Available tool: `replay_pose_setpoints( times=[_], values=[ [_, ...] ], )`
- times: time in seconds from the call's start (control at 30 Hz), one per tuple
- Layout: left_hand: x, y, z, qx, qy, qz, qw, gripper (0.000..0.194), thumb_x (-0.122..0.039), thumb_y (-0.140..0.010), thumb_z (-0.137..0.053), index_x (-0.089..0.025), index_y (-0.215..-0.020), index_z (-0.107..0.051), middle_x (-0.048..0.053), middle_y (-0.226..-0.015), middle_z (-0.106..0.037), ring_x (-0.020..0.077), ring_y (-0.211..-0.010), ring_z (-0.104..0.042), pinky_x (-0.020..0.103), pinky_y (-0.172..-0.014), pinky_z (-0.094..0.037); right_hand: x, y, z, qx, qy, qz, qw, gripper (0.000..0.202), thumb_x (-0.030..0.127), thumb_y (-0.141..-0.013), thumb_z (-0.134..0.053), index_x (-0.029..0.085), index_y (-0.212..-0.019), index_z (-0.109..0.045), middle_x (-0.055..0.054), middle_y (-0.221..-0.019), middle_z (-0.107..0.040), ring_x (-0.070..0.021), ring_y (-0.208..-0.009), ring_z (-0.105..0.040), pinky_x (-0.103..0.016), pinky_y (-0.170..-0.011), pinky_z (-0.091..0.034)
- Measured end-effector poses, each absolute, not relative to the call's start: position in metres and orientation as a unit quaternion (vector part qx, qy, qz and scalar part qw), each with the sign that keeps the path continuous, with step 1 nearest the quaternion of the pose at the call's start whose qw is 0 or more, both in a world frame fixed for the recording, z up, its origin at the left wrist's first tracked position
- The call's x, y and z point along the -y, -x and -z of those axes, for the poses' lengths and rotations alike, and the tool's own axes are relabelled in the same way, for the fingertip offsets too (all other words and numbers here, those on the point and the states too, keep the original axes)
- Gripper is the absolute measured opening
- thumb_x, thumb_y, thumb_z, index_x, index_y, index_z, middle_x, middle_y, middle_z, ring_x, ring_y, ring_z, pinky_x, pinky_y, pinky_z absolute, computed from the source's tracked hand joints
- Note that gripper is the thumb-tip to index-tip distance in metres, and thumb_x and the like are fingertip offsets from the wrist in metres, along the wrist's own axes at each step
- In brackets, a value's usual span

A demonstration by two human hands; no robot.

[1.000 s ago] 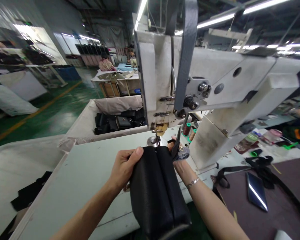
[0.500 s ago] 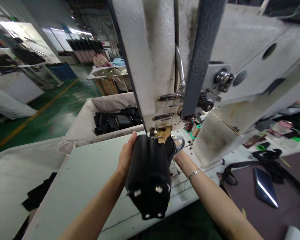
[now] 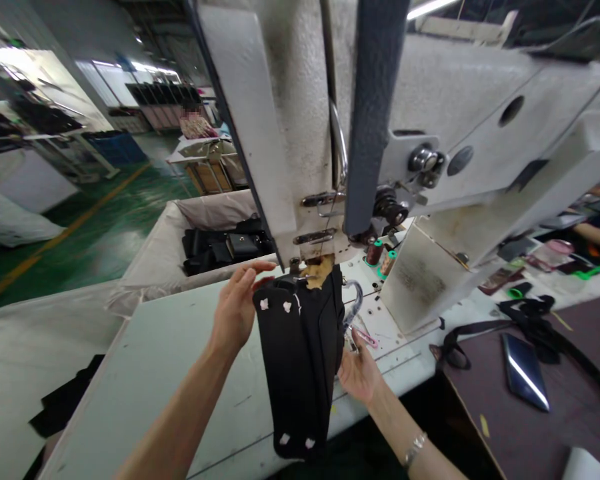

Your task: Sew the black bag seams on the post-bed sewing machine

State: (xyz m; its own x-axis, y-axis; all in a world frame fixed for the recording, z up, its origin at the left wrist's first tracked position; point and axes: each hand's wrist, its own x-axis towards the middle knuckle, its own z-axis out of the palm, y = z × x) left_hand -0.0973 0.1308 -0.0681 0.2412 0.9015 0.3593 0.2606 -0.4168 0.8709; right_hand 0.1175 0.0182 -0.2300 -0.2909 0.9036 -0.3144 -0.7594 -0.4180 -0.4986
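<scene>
A black leather-like bag (image 3: 293,373) hangs over the near side of the sewing machine (image 3: 300,133), its upper end beneath the presser foot. White patches mark the corners of its long panel. My left hand (image 3: 237,303) grips the bag's upper left edge, fingers bent over it beside the machine head. On the opposite side, my right hand (image 3: 360,370) holds the bag's lower right side, with its fingers partly hidden behind the bag and the thumb pointing up. A ragged tan scrap (image 3: 319,272) covers the needle area. A grey looped cord (image 3: 355,303) lies at the bag's right.
Behind the table (image 3: 170,353) stands a cloth-lined bin (image 3: 150,247) of black pieces. Thread spools (image 3: 375,253) and a pink-handled tool (image 3: 367,339) are right of the needle. A phone (image 3: 525,370) and black straps (image 3: 530,310) lie on the brown surface. Another person's arm (image 3: 597,233) shows far right.
The bag has turned, so its long panel with white patches now faces me. My left hand has shifted up and left; my right hand has come down and nearer along the bag's side.
</scene>
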Motion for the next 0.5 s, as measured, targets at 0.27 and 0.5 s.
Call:
replay_pose_setpoints(
  times=[0.27, 0.5],
  values=[
    [-0.096, 0.096, 0.016, -0.315, -0.819, -0.420, 0.233, 0.033, -0.027, -0.081, -0.076, -0.026, -0.113, -0.068, 0.006, -0.120, -0.061, 0.0248, -0.116, -0.057, 0.036, -0.100, -0.045, 0.043, -0.099, 0.241, -0.042, 0.193, -0.762, 0.616, 0.024, 0.051, -0.082, -0.075, 0.033, -0.098, -0.077, 0.005, -0.112, -0.077, -0.0169, -0.123, -0.064, -0.037, -0.117, -0.041],
    [-0.092, 0.070, 0.020, -0.487, -0.746, -0.434, 0.132, 0.026, -0.042, -0.091, -0.064, -0.022, -0.108, -0.064, 0.005, -0.113, -0.064, 0.0227, -0.107, -0.060, 0.034, -0.089, -0.049, 0.034, -0.143, 0.185, -0.062, 0.303, -0.776, 0.550, 0.030, 0.037, -0.077, -0.082, 0.016, -0.098, -0.080, -0.008, -0.091, -0.080, -0.0259, -0.100, -0.074, -0.041, -0.102, -0.056]
  ],
)
